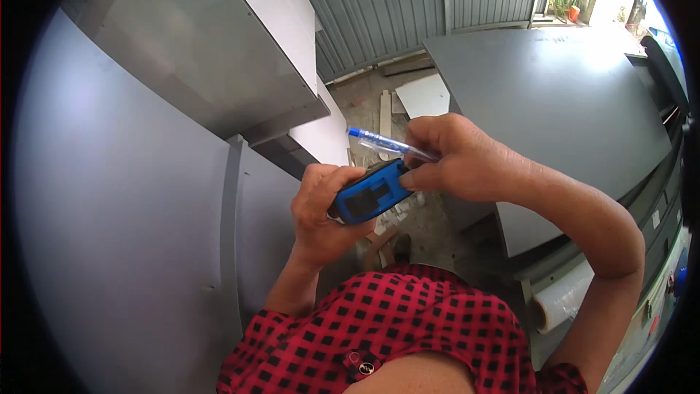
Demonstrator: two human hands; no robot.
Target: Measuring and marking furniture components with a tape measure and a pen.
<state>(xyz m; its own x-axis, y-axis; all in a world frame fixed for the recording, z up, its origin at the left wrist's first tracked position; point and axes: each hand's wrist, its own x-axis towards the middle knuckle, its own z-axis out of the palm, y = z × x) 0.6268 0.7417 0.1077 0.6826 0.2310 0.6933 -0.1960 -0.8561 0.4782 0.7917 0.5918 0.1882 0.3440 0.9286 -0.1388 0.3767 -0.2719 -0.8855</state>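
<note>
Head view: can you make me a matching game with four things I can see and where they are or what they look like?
Things:
1. pen
2. tape measure
3. shirt
4. plastic roll

Clues:
A. red with black squares
B. in the lower right of the picture
C. sticking out from the right hand
D. gripped by the left hand

Pairs: 1-C, 2-D, 3-A, 4-B

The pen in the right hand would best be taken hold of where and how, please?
Probably pinch the pen near its blue end, coming from the left: that end juts out free, while the right hand grips the other.
</note>
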